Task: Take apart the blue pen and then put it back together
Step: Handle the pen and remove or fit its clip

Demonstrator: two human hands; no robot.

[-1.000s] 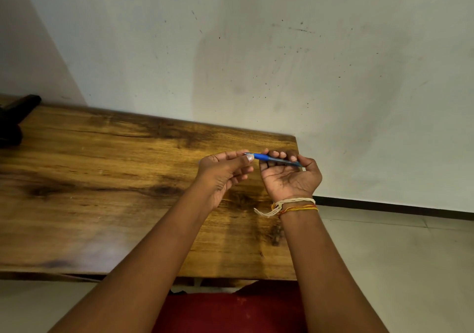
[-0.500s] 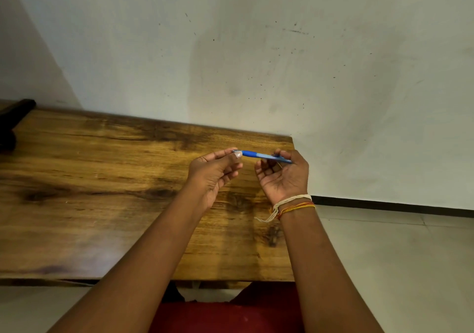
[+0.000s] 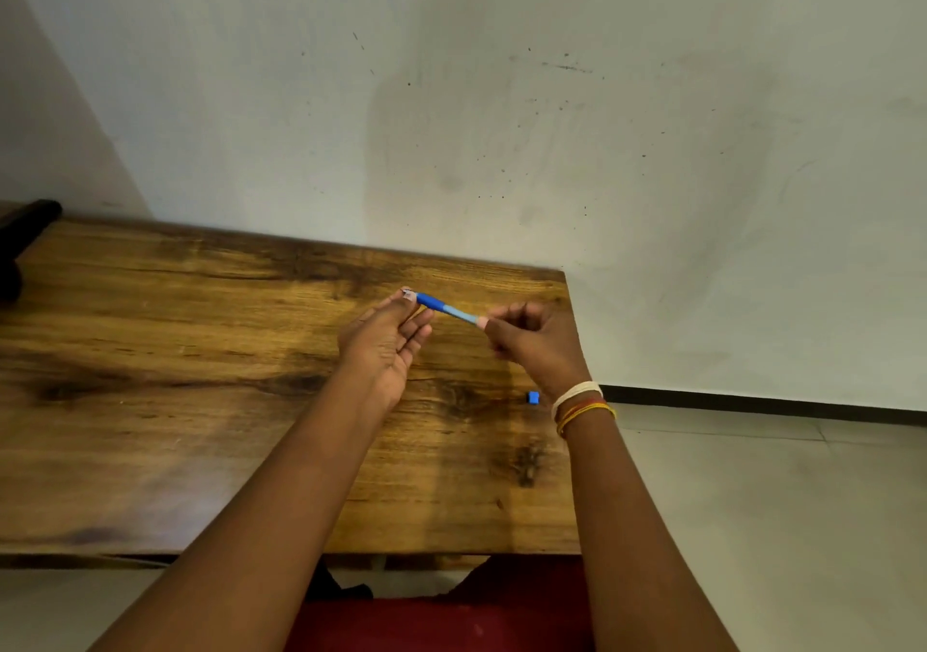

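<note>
The blue pen is held level above the wooden table, slanting down to the right. My left hand pinches its left end, the darker grip part, between thumb and fingertips. My right hand pinches the lighter right end, fingers curled, the wrist wearing thread bands. A small blue pen piece lies on the table near the right edge, just left of my right wrist.
The table's right edge runs right under my right hand, with tiled floor beyond it. A dark object sits at the table's far left. A pale wall stands behind the table.
My right hand turned from palm-up under the pen to a fingertip pinch on its right end. A small blue piece now lies on the table by my right wrist.
</note>
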